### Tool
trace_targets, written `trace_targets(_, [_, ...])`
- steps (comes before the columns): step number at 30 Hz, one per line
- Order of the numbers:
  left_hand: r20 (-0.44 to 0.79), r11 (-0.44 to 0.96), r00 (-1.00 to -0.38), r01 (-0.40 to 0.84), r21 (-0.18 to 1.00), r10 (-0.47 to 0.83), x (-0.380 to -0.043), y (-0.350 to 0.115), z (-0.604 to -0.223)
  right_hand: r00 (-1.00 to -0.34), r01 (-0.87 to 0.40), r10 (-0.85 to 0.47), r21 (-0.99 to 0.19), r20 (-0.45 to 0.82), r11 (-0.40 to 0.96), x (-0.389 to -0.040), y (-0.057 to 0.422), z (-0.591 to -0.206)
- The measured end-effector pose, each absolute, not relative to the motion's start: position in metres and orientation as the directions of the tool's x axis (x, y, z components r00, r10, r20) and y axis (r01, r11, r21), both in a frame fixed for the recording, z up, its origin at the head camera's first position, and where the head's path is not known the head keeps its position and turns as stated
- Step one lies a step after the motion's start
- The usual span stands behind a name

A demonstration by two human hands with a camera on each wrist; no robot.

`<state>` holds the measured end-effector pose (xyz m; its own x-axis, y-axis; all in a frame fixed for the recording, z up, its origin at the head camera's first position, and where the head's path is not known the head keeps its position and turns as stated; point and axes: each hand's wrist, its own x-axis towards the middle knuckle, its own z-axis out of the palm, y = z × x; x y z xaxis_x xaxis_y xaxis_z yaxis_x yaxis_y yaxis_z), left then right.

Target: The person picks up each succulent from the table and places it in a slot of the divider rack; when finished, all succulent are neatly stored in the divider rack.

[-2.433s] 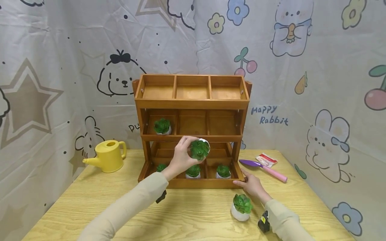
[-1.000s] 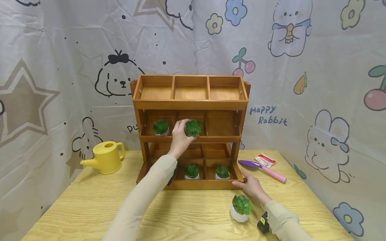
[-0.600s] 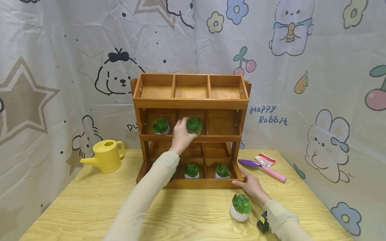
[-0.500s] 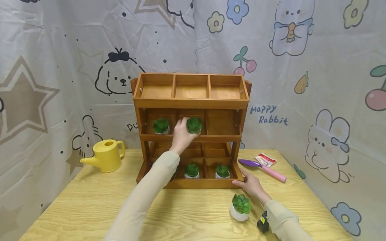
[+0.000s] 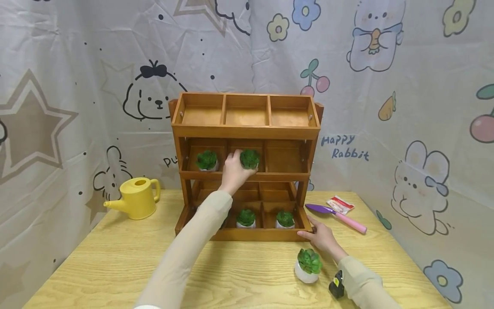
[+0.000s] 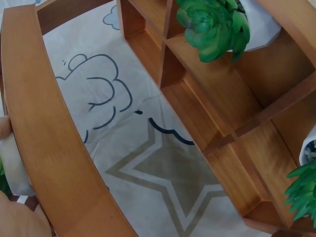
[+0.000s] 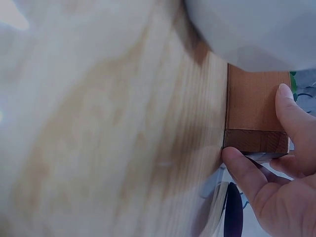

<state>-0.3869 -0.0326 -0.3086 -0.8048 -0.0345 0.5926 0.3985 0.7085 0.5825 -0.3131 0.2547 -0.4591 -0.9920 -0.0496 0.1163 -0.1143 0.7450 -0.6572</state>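
Green plastic-looking rosette (image 5: 250, 159) in left hand (image 5: 233, 174)

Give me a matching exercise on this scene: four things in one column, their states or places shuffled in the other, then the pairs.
1. watering can
2. trowel
3. left hand
4. right hand

A. holds a potted plant at the middle tier
B. purple and pink
C. holds a lower corner of the shelf
D. yellow, left of the shelf

Pairs: 1-D, 2-B, 3-A, 4-C
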Motion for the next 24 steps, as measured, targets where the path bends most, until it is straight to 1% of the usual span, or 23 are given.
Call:
trace_targets(8, [0.564,0.722,-0.824,0.360,0.590,-0.050,-0.3863,-0.0303,-0.3062,-0.992,-0.116,-0.052,-0.658,0.116,0.744,-0.3135,0.2547,-0.4590])
trace_targets(16, [0.528,0.720,-0.847,0.329,0.611,-0.061,-0.3850,-0.0291,-0.3028,-0.994,-0.099,-0.041,-0.687,0.100,0.720,-0.3135,0.2527,-0.4568])
trace_targets(24, [0.478,0.719,-0.872,0.266,0.642,-0.105,-0.3839,-0.0262,-0.3016,-0.996,-0.086,-0.036,-0.688,0.087,0.720,-0.3126,0.2527,-0.4566])
